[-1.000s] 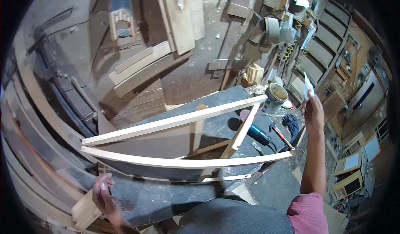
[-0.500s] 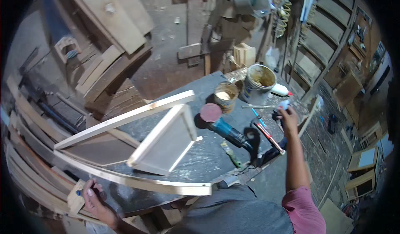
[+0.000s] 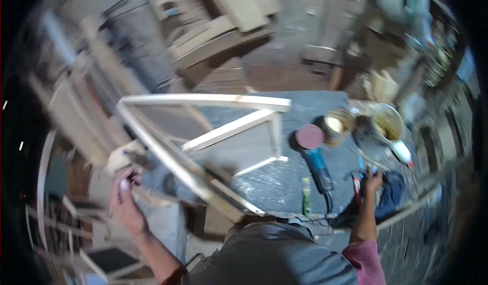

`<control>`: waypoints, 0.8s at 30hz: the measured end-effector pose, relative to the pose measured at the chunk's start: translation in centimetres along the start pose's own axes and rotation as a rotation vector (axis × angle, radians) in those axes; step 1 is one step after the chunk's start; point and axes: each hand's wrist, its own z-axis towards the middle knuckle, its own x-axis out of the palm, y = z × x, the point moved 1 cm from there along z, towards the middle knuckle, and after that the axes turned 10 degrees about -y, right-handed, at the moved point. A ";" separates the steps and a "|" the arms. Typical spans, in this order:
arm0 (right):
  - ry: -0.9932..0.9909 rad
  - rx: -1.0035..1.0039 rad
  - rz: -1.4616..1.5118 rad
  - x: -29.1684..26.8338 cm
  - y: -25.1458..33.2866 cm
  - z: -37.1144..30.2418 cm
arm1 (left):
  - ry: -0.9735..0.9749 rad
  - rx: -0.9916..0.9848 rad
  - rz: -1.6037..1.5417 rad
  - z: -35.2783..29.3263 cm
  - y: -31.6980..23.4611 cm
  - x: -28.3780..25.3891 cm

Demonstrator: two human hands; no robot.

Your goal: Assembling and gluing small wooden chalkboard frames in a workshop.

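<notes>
My right hand [image 3: 372, 181] is low over the right of the dark workbench [image 3: 254, 196], beside a dark blue cloth [image 3: 392, 191]. Its fingers are closed on a small pale bluish thing [image 3: 375, 169], too blurred to name. A thin red stick [image 3: 357, 186] lies close by. My left hand [image 3: 124, 198] is off the bench's left end, just below a pale wooden block [image 3: 122, 157]. Its fingers are loosely curled and apart, holding nothing visible. Between the hands stand pale wooden frames [image 3: 203, 99], joined at angles. A blue disc sander [image 3: 317, 165] with a pink disc lies right of them.
A green-handled tool [image 3: 306, 196] lies near the bench's front edge. Farther back stand a tin [image 3: 336, 135] and a larger bucket [image 3: 378, 115], with a white red-capped bottle [image 3: 401, 152] beside it. Boards [image 3: 223, 36] are stacked beyond the bench, and more frames stand at lower left.
The whole view has swung left, so the bench appears shifted and turned. My right hand has come down from near the bottle to beside the dark cloth. My left hand stays near the block.
</notes>
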 end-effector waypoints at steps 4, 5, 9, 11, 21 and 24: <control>-0.077 -0.048 -0.090 1.6 0.7 0.5 | -0.034 0.009 -0.027 -0.6 -0.8 -0.9; -0.076 -0.110 -0.140 1.9 0.6 0.6 | -0.031 0.009 -0.008 -0.6 -0.9 -1.0; -0.053 -0.050 -0.193 3.1 -0.3 1.2 | -0.012 0.021 0.029 -0.6 -0.7 -0.7; -0.046 -0.036 -0.179 3.3 -0.8 1.5 | 0.013 0.014 0.001 -0.5 -0.5 -0.3; 0.003 -0.082 -0.107 3.3 -2.6 2.4 | 0.096 0.026 -0.029 0.8 0.4 1.7; 0.021 -0.120 -0.022 2.6 -1.8 1.7 | 0.103 0.012 -0.008 1.0 0.8 1.6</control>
